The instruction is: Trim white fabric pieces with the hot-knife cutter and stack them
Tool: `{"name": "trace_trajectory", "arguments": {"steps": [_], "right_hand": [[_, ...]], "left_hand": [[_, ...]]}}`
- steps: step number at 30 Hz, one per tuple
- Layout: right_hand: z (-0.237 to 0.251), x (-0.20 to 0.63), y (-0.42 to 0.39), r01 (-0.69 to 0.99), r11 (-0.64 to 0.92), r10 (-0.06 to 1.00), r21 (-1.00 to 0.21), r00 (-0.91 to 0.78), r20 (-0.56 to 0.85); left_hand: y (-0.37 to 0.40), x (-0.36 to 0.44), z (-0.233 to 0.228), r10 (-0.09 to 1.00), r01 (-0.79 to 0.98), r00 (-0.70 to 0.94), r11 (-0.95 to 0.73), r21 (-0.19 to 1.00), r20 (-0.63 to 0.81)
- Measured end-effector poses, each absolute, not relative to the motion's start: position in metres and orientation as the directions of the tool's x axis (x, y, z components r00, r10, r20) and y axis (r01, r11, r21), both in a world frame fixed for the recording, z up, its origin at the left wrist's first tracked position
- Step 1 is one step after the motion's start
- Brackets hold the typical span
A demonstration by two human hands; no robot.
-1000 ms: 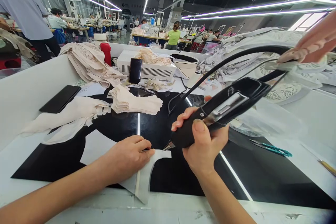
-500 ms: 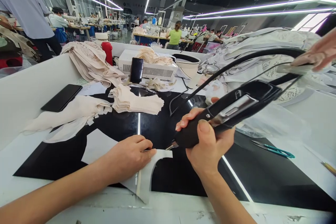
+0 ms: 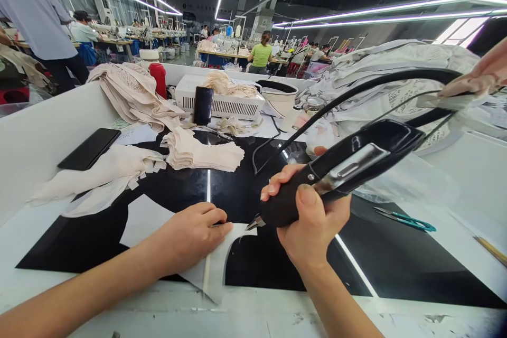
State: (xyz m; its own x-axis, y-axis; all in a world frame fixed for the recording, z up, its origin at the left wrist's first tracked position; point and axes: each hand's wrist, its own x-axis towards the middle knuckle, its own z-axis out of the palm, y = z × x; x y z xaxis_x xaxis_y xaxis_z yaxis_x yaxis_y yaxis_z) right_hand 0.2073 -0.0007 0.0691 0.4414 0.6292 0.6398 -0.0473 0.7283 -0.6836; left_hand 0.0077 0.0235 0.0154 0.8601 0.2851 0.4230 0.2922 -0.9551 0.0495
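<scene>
My right hand (image 3: 311,216) is wrapped around a black corded hand-held power tool (image 3: 340,169) with a silver lever on its side. The narrow metal tip (image 3: 255,223) of the tool points down left and meets the upper right corner of a white fabric piece (image 3: 219,264) with a curved edge. Bent fingers of my left hand (image 3: 198,235) press and grip that fabric just left of the tip; the fingertips are partly hidden. The fabric lies over the black glossy board (image 3: 277,269), and part of it passes under my left hand and forearm.
Stacked beige fabric pieces (image 3: 204,153) lie ahead, near a phone (image 3: 89,149) and a white vented box (image 3: 217,96). Teal-handled snips (image 3: 407,219) rest at right. Another person's hand (image 3: 479,76) is by the tool's black cable (image 3: 380,79). Heaped fabric (image 3: 396,58) stands behind.
The tool's tip has come down slightly left onto the fabric's corner. Both hands keep their hold, and the whole view has shifted a little.
</scene>
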Motion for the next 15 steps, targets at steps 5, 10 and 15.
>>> {"name": "trace_trajectory", "arguments": {"steps": [5,10,15], "right_hand": [[0.0659,0.2007,-0.0056,-0.063,0.715,0.655,-0.697,0.409,0.635],[0.0654,0.2009,-0.0056,-0.052,0.718,0.656,-0.694,0.383,0.651],[0.0677,0.2076,-0.0067,-0.03,0.725,0.634,-0.688,0.419,0.65]], "left_hand": [[0.0238,0.0067,0.0133,0.28,0.29,0.847,-0.956,0.049,0.452],[0.0243,0.0068,0.013,0.277,0.294,0.838,-0.955,0.038,0.471],[0.0246,0.0068,0.0138,0.282,0.29,0.861,-0.956,0.046,0.423]]}}
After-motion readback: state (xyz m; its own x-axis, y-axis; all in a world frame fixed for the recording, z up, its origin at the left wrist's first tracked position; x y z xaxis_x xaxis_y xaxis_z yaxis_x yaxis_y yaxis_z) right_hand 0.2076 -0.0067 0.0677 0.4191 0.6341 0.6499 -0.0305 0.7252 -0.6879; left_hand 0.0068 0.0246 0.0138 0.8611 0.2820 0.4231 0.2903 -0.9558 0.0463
